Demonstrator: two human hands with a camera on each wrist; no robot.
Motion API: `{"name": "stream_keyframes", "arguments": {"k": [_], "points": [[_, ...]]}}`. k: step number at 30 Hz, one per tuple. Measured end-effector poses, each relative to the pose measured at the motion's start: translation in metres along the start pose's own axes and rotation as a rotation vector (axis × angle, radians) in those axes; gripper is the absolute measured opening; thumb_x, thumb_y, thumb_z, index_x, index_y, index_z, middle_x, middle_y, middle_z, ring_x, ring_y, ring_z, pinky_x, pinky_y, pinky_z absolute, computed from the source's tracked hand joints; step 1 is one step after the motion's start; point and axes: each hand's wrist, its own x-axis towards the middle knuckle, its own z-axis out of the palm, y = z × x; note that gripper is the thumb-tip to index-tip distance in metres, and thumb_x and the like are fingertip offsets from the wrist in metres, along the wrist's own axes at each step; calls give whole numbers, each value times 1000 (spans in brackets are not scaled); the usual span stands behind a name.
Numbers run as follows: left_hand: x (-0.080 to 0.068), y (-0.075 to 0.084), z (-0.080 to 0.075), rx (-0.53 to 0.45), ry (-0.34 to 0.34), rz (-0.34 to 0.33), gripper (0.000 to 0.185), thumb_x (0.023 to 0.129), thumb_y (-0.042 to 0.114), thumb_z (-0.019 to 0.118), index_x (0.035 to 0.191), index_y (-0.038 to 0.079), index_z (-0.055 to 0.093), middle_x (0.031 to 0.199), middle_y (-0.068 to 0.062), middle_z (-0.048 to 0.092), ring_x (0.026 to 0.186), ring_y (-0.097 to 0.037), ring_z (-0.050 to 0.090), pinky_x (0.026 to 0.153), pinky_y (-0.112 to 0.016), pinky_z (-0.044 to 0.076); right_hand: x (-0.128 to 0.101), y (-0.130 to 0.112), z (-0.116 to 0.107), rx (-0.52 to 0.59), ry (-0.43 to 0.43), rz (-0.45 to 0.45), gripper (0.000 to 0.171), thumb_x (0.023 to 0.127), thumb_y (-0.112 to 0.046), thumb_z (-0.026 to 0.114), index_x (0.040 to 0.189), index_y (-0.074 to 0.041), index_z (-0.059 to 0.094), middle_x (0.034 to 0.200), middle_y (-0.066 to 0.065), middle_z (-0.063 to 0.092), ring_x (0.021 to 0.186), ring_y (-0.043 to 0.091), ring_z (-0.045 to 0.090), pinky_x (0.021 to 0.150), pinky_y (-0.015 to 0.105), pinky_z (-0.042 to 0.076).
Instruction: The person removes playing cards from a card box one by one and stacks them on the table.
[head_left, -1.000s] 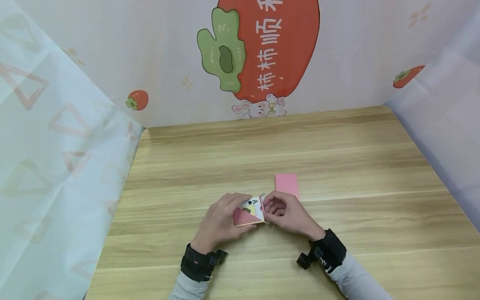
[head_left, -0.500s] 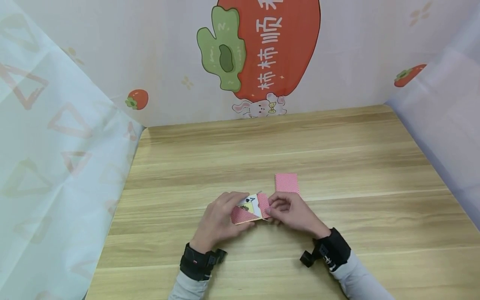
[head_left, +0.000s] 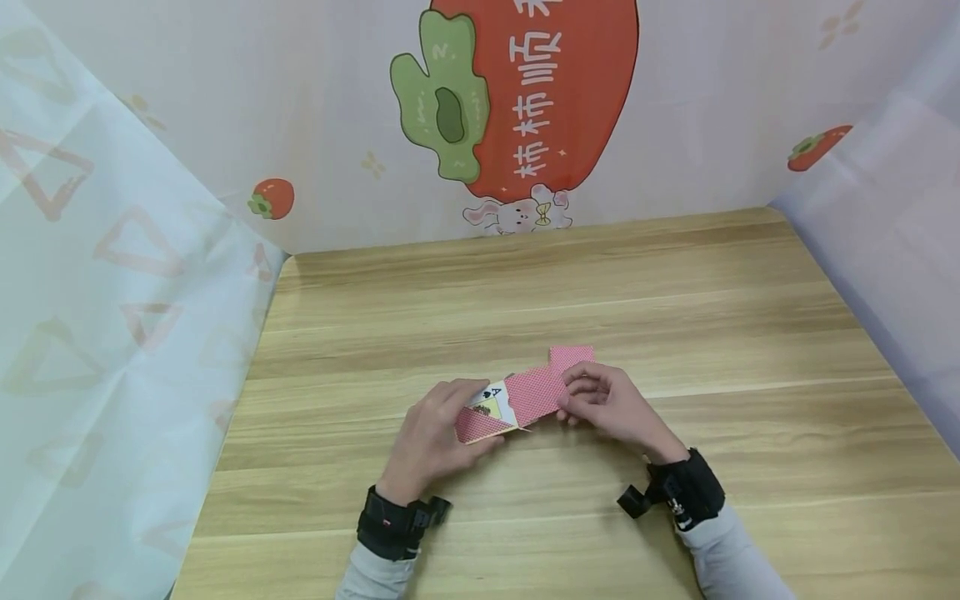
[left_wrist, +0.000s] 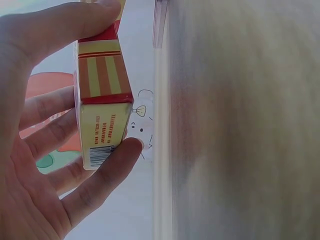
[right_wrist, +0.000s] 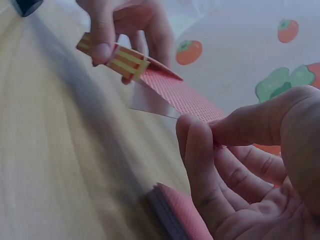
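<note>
Near the middle of the table, my left hand [head_left: 427, 437] grips a card box [head_left: 491, 427] between thumb and fingers. Its front shows an ace of spades and a red patterned corner; its striped side and barcoded end face the left wrist view. Red-backed playing cards [head_left: 536, 396] stick well out of the box's right end. Thumb and fingertips of my right hand [head_left: 611, 404] pinch their outer end. A white flap [right_wrist: 150, 102] hangs below the cards at the box mouth in the right wrist view. Just behind my right hand lies another red-backed card stack [head_left: 572, 355], partly covered.
A wood-grain table [head_left: 360, 333] spreads under both hands. A white printed cloth [head_left: 337, 125] stands behind it, with more cloth along the left and right sides. Both wrists wear black camera straps.
The right hand has moved right and slightly away, drawing the cards from barely showing to far out of the box. The left hand has shifted slightly left with the box.
</note>
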Motion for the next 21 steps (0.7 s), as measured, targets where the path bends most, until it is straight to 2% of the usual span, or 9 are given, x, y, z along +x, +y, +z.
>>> {"name": "stream_keyframes", "arguments": {"k": [10, 16, 21], "points": [[0, -1, 1, 0, 14, 5, 78, 71, 39, 101, 137, 15, 68, 128, -1, 74, 105, -15, 69, 78, -31, 59, -1, 3, -22, 61, 125, -21, 28, 96, -1, 76, 121, 5, 64, 105, 1, 76, 92, 13, 76, 76, 28, 62], [0, -1, 1, -1, 12, 4, 77, 71, 39, 101, 137, 15, 69, 128, -1, 74, 106, -15, 69, 80, -32, 60, -1, 4, -31, 160, 165, -22, 25, 98, -1, 73, 121, 4, 65, 107, 1, 77, 94, 13, 76, 80, 30, 64], [0, -1, 1, 0, 20, 15, 76, 72, 38, 101, 137, 15, 69, 127, 0, 74, 105, -15, 69, 79, -31, 59, 0, 7, -37, 240, 195, -23, 17, 100, -2, 71, 117, 0, 69, 102, 2, 77, 87, 15, 76, 77, 33, 65]]}}
